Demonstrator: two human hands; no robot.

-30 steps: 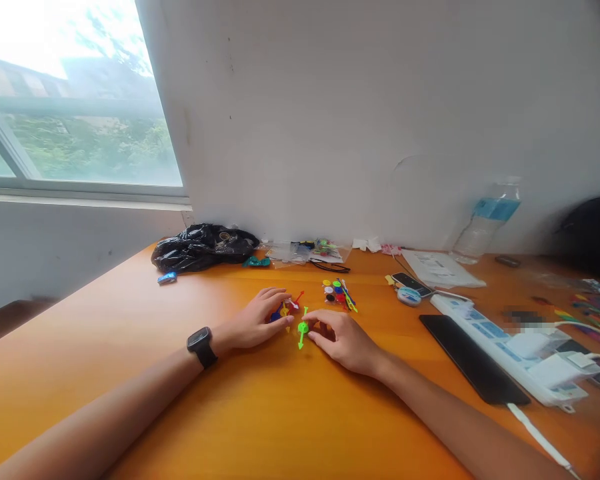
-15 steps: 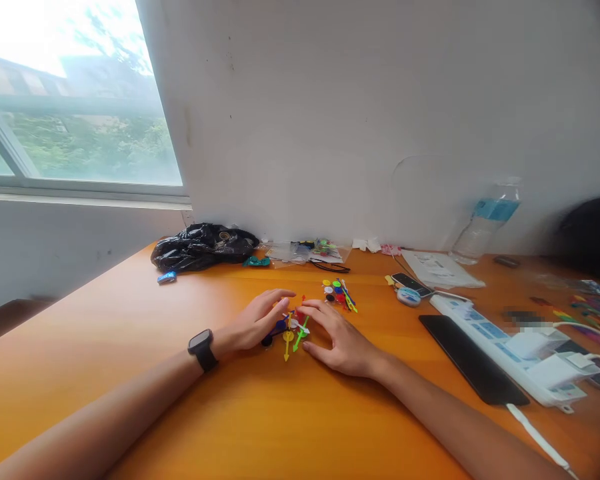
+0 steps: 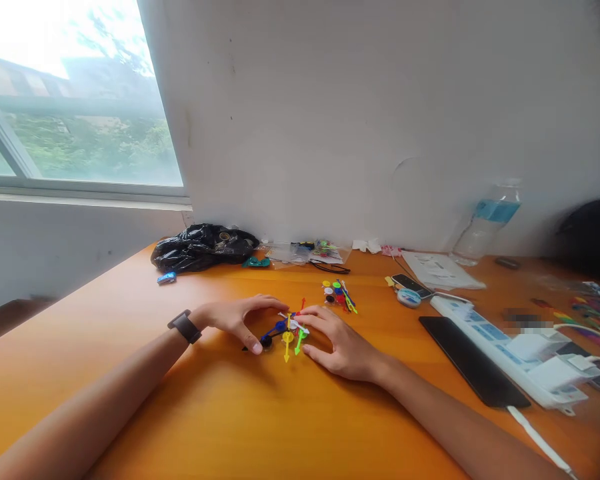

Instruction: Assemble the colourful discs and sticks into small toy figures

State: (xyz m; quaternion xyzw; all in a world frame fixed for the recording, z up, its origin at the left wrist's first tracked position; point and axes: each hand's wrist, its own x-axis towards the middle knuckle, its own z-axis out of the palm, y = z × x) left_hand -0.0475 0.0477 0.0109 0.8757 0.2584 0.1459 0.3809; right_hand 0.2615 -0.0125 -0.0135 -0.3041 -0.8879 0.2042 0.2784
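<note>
Between my two hands, colourful arrow-shaped plastic spinner pieces lie in a ring on the table. A yellow arrow (image 3: 287, 341) and a green arrow (image 3: 301, 343) point towards me, and a white arrow (image 3: 300, 327) lies just above the green one. My left hand (image 3: 233, 319) is spread at the left, its thumb tip by the black disc (image 3: 267, 342) and close to the blue disc (image 3: 280, 326). On the other side, my right hand (image 3: 337, 343) curves round with thumb and fingers apart, beside the green and white arrows. Its fingers partly cover a red piece (image 3: 303, 304).
Behind the ring lies a second cluster of discs and arrows (image 3: 337, 293). A black plastic bag (image 3: 203, 248) sits at the back left. To the right are a black phone (image 3: 473, 360), a white power strip (image 3: 505, 350) with chargers, and a clear bottle (image 3: 487, 227).
My left hand has drawn back to the left and opened wider, uncovering the blue and black pieces. The green arrow has turned more upright; my right hand is almost still.
</note>
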